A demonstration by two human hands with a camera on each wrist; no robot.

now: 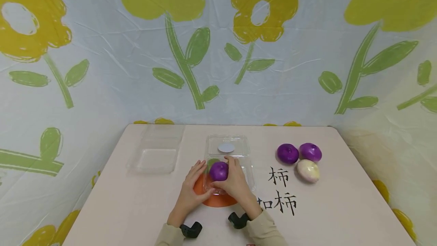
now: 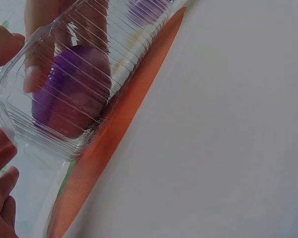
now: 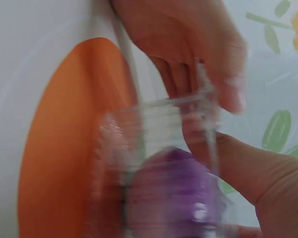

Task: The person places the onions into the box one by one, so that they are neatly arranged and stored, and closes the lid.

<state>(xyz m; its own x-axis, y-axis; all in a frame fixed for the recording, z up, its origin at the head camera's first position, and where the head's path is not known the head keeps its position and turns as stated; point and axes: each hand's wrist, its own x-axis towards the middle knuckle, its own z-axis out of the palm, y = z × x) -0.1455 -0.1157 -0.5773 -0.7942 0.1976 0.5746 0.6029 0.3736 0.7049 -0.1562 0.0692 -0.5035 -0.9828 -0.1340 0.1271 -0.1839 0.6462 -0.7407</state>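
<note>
A purple-and-white turnip (image 1: 219, 171) sits in the front half of a clear plastic clamshell box (image 1: 252, 177), whose hinged lid lies folded back behind it. My right hand (image 1: 235, 179) grips the turnip from its right side, fingers behind and thumb in front. Around the box's front left corner spreads my left hand (image 1: 191, 189), its fingers nearly straight along the side and its thumb at the front rim. In the left wrist view, the turnip (image 2: 72, 94) shows through the ribbed clear wall, the right hand's fingers above it.
Several more turnips (image 1: 288, 153) lie in a cluster at the right. A second clear box (image 1: 155, 160) stands open at the back left. Under the front of the clamshell is an orange printed shape (image 1: 218, 201); black printed characters (image 1: 285, 202) mark the table beside it.
</note>
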